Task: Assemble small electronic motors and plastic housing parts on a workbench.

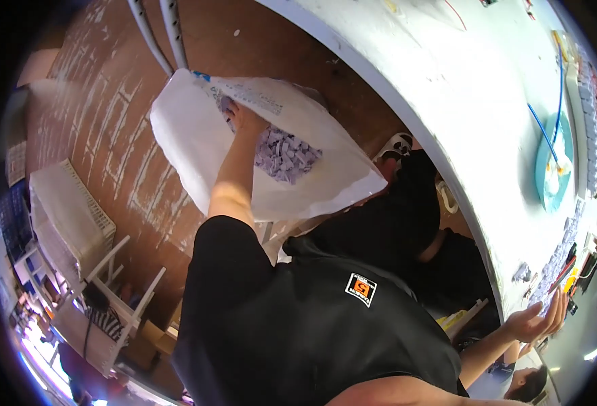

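A large white sack (183, 135) stands with its mouth wide at my left side. Inside lies a heap of small grey-purple rectangular pieces (288, 157). My left hand (239, 116) reaches over the sack's mouth, close to its far wall and beside the heap. Its fingers are partly hidden and in shadow, so I cannot make out whether they hold anything. At the near right edge of the white table (468, 128), my right hand (535, 323) is open with its fingers stretched out. Beyond its fingertips, more small grey-purple pieces (549, 271) lie along the tabletop.
A teal oval dish (554, 162) with blue sticks rests on the table. Grey metal legs (171, 30) rise behind the sack. At left on the worn brown floor stand a white basket (72, 210) and a white-legged stool (133, 304). Another person (525, 379) is at lower right.
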Motion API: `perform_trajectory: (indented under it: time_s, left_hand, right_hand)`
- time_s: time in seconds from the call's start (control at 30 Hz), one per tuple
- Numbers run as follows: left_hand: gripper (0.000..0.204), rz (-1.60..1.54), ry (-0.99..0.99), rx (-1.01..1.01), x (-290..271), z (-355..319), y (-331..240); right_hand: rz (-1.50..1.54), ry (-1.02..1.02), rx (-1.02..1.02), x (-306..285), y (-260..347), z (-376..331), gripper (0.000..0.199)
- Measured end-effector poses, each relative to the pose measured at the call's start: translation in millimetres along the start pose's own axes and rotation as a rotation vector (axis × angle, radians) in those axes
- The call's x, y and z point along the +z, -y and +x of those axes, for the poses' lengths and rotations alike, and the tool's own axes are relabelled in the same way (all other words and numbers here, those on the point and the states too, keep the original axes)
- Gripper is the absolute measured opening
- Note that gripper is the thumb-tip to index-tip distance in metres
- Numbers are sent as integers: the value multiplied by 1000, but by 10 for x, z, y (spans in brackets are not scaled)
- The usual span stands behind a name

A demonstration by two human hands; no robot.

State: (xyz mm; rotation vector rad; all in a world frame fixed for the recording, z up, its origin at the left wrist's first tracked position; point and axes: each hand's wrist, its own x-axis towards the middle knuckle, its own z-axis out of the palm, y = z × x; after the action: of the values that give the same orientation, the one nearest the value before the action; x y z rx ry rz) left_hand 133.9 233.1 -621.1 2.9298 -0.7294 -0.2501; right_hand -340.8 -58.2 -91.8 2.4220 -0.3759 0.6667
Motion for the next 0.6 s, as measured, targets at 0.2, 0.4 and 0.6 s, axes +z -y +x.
perform_trajectory:
  time_s: [0.2,0.4,0.6]
  left_hand:
    - [84,95,217,87,-79,-312,-519]
    - [79,93,295,79,31,-49,-217]
    - [73,51,383,89,-23,-205,-308]
  right_hand:
    - [-59,59,-26,-33,2,301,31]
    - [-24,58,-57,-43,50,444,30]
    - [-29,88,-84,-194,-2,430,26]
